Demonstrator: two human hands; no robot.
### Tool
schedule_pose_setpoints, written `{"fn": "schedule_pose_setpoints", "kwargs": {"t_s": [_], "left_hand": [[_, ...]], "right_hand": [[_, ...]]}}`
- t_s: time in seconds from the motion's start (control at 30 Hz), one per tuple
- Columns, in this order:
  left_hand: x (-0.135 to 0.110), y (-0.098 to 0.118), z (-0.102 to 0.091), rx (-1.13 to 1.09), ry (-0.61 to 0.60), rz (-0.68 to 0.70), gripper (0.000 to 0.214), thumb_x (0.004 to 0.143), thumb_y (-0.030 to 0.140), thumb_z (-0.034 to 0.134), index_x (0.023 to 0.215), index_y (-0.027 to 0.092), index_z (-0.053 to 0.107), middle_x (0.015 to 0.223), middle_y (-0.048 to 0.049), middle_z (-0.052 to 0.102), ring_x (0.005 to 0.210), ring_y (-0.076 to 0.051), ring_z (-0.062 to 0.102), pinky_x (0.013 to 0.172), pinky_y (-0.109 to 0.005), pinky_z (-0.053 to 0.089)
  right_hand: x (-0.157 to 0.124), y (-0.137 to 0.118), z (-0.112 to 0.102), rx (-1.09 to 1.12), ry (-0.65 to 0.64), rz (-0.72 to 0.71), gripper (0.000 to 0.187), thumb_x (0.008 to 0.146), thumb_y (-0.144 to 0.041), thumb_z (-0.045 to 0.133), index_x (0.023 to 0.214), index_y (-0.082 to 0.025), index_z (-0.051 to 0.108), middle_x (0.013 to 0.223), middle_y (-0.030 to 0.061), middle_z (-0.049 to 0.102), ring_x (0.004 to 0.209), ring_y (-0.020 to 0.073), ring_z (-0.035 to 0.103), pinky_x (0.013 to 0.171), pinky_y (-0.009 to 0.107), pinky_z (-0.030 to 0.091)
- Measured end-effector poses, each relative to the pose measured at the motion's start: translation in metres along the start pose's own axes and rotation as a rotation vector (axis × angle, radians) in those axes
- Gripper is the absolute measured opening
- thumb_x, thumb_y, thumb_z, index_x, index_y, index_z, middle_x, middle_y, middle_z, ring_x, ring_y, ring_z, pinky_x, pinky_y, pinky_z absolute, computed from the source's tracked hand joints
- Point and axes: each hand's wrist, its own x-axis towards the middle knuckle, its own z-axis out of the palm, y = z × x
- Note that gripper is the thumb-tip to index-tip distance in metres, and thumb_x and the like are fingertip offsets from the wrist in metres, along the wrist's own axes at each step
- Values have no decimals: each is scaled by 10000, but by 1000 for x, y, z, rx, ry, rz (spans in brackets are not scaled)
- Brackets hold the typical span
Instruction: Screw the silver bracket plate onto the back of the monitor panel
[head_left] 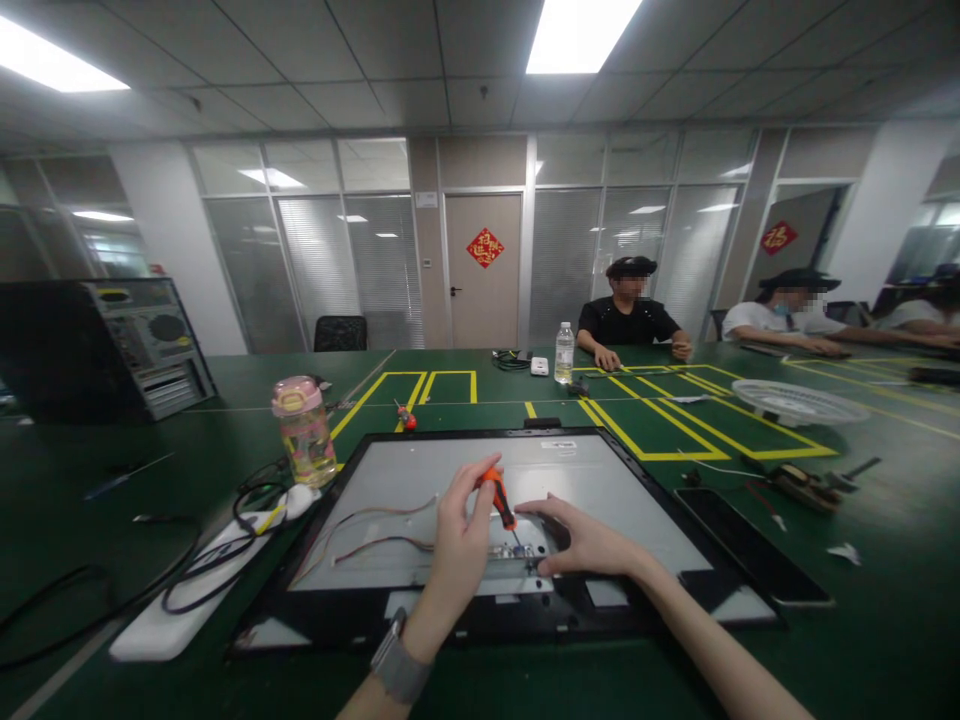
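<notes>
A monitor lies face down on the green table, its black frame (375, 625) around a grey metal back panel (600, 480). My left hand (459, 545) is closed around an orange-handled screwdriver (499, 498), tip down on a small circuit board (517, 552) near the panel's lower edge. My right hand (589, 540) rests on the panel beside that board, fingers pinched at its right end. Thin red and grey wires (375, 530) run from the board leftward across the panel.
A pink-capped bottle (304, 430) and black cables (225, 560) over a white pad sit at left, with a computer case (112, 345) behind. A red screwdriver (406, 415), water bottle (564, 352), fan grille (799, 402) and tools (806, 485) lie beyond. Other people sit at the far right.
</notes>
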Motion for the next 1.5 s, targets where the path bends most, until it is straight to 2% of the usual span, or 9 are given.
{"fn": "schedule_pose_setpoints", "kwargs": {"t_s": [0.17, 0.33, 0.47, 0.6, 0.77, 0.93, 1.1, 1.27, 1.5], "left_hand": [[-1, 0, -1, -50, -40, 3, 298, 930, 277, 453, 1143, 182, 638, 1025, -80, 639, 1003, -213, 603, 899, -356, 453], [0, -1, 0, 96, 70, 58, 198, 842, 274, 605, 1000, 207, 704, 845, -24, 571, 796, -164, 585, 801, -310, 467], [1, -2, -1, 46, 19, 43, 295, 933, 272, 452, 1134, 214, 659, 980, -57, 581, 913, -176, 582, 837, -315, 458], [-2, 0, 0, 62, -3, 60, 256, 900, 294, 534, 1099, 210, 672, 854, -29, 558, 826, -168, 577, 805, -307, 464], [-4, 1, 1, 78, -47, 83, 310, 946, 277, 428, 1179, 224, 626, 999, -60, 546, 923, -175, 566, 852, -318, 457], [-3, -2, 1, 168, 53, 74, 212, 861, 281, 583, 1041, 229, 683, 905, -27, 501, 834, -167, 555, 821, -311, 455], [-3, 0, 1, 106, -58, 78, 315, 934, 246, 444, 1212, 232, 592, 1015, -58, 566, 935, -178, 573, 846, -313, 455], [-3, 5, 0, 216, -23, 159, 198, 877, 224, 548, 1042, 210, 655, 860, -24, 557, 798, -165, 572, 782, -304, 466], [-4, 2, -1, 295, -104, 267, 322, 907, 159, 480, 1211, 232, 556, 1012, -59, 601, 945, -183, 584, 847, -316, 467]], "right_hand": [[0, 2, 1, -6, 0, -9, 795, 615, -383, 797, 1333, -198, 510, 1387, 113, 501, 1348, 349, 346, 1155, 494, 176], [0, 2, 0, -1, -10, -16, 787, 618, -335, 792, 1338, -208, 501, 1401, 104, 488, 1360, 342, 330, 1160, 492, 160], [0, 4, 1, -3, -9, -13, 797, 622, -350, 791, 1349, -220, 490, 1409, 102, 481, 1363, 340, 327, 1159, 492, 164], [-1, 5, 2, -14, -10, -18, 791, 643, -352, 778, 1358, -191, 478, 1416, 116, 474, 1362, 328, 334, 1167, 483, 147], [-2, 3, 3, -16, -10, -15, 780, 657, -351, 765, 1364, -201, 470, 1428, 115, 465, 1369, 328, 324, 1164, 501, 145], [-2, 3, 3, -8, -8, -11, 781, 647, -348, 770, 1358, -207, 478, 1424, 109, 468, 1371, 330, 321, 1163, 496, 160], [-2, 1, 2, -9, -11, -2, 784, 654, -340, 764, 1365, -183, 473, 1426, 122, 464, 1367, 335, 327, 1164, 486, 161], [-3, -2, 2, -9, -9, -18, 779, 653, -341, 766, 1361, -203, 472, 1418, 111, 476, 1353, 322, 353, 1161, 494, 165], [-3, -2, 2, -10, -9, -18, 776, 660, -341, 762, 1366, -217, 466, 1419, 107, 476, 1345, 318, 368, 1160, 499, 171]]}}
